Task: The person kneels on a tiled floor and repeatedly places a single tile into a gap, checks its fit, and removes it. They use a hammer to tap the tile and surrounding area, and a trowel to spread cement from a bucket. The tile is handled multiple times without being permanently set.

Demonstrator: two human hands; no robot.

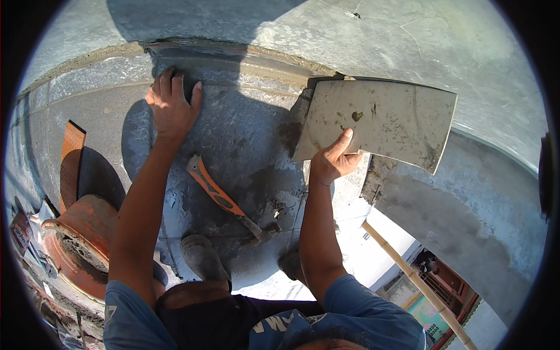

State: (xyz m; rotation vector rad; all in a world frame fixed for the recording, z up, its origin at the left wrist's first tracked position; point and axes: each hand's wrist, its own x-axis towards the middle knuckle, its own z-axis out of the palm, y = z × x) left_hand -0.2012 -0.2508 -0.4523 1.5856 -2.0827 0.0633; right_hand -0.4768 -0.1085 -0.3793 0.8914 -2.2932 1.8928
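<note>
My right hand (335,158) grips a grey tile (391,119) by its near edge, with the thumb on top and the fingers hidden underneath. The tile has dark spots and a stepped cut in its near edge, and it is held up beside the wall. On the left, my left hand (175,104) rests with fingers apart on the floor (224,128), close to the strip along the wall's foot. Between my arms lies a hammer (219,189) with an orange and grey handle, its head toward my feet.
An orange-brown bucket (96,213) caked with mortar stands at the left, with a narrow brown textured board (72,160) beyond it. The concrete wall (361,41) runs across the far side. A bamboo pole (417,280) slants at the lower right, near a drop to a lower level.
</note>
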